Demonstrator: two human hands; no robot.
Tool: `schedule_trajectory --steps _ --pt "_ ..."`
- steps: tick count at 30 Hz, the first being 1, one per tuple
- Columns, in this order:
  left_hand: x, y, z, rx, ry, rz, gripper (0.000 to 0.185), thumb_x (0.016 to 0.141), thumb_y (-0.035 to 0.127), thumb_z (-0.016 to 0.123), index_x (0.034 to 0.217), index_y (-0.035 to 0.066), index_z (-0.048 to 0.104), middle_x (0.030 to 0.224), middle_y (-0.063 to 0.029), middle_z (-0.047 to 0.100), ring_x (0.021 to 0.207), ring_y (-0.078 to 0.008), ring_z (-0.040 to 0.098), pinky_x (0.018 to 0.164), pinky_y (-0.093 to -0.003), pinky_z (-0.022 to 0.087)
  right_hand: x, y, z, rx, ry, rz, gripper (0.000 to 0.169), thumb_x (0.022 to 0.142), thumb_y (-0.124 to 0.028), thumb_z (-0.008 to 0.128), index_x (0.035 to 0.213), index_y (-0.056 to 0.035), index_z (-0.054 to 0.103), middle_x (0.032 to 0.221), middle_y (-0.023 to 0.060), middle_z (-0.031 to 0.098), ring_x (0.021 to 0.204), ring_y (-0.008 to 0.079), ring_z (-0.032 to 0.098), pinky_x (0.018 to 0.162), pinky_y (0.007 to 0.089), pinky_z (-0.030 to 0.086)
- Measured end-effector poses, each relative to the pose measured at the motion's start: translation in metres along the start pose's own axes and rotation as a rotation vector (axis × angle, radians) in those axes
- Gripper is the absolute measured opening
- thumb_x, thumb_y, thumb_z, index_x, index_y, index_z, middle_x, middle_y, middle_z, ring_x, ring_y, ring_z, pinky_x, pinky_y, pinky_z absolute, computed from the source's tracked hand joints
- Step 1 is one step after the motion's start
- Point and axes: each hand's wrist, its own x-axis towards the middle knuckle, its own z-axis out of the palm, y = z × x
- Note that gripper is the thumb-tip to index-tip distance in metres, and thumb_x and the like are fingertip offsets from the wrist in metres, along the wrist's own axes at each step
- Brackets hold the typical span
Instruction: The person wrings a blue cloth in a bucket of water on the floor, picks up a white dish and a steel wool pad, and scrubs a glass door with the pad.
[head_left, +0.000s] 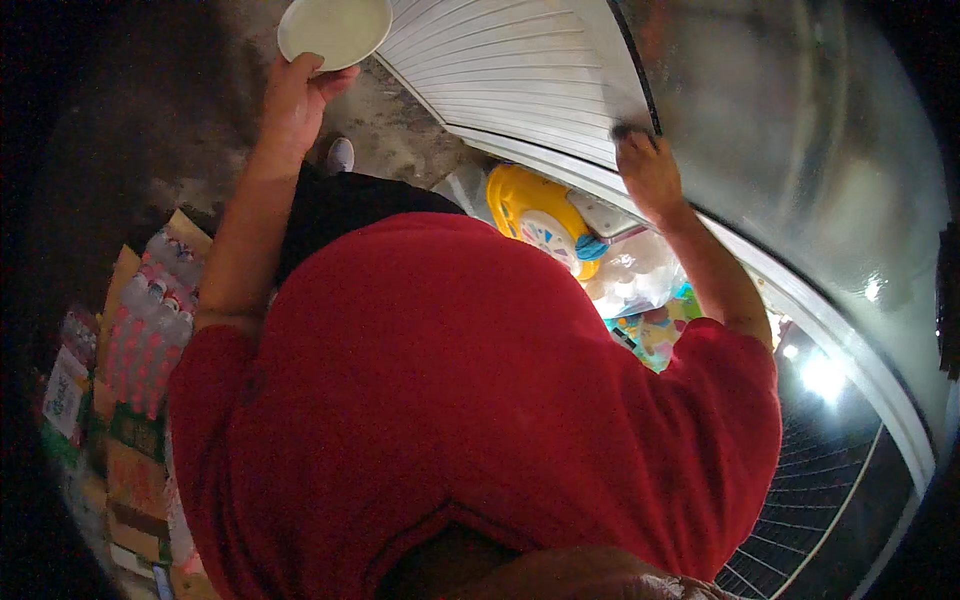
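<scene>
My left hand (300, 97), at the top left, grips the near rim of a round pale plate or shallow bowl (335, 31), with the thumb over its edge. On the right, my right hand (646, 169) is at the edge of a white ribbed shutter or door panel (517, 71), beside a dark handle or seal. Its fingers are curled over something dark and blurred, so whether they hold it is unclear.
Below the white frame lie a yellow plastic toy-like item (517, 199) and clear plastic bags (637, 274). Cartons of packed bottles (146, 337) stand at the left. A wire rack (802, 480) is at the lower right.
</scene>
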Motion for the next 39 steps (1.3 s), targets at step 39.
schedule_trajectory --steps 39 --pt "0.090 0.164 0.028 0.361 -0.141 -0.234 0.038 0.080 0.007 0.046 0.117 0.002 0.044 0.112 -0.0138 0.052 0.092 -0.0266 0.057 0.074 -0.0367 0.053 0.182 -0.023 -0.003 0.251 1.281 1.760 0.025 0.064 0.002 0.061 0.087 -0.0086 0.061 0.093 0.0101 0.055 0.098 0.0291 0.045 0.089 0.0412 0.032"
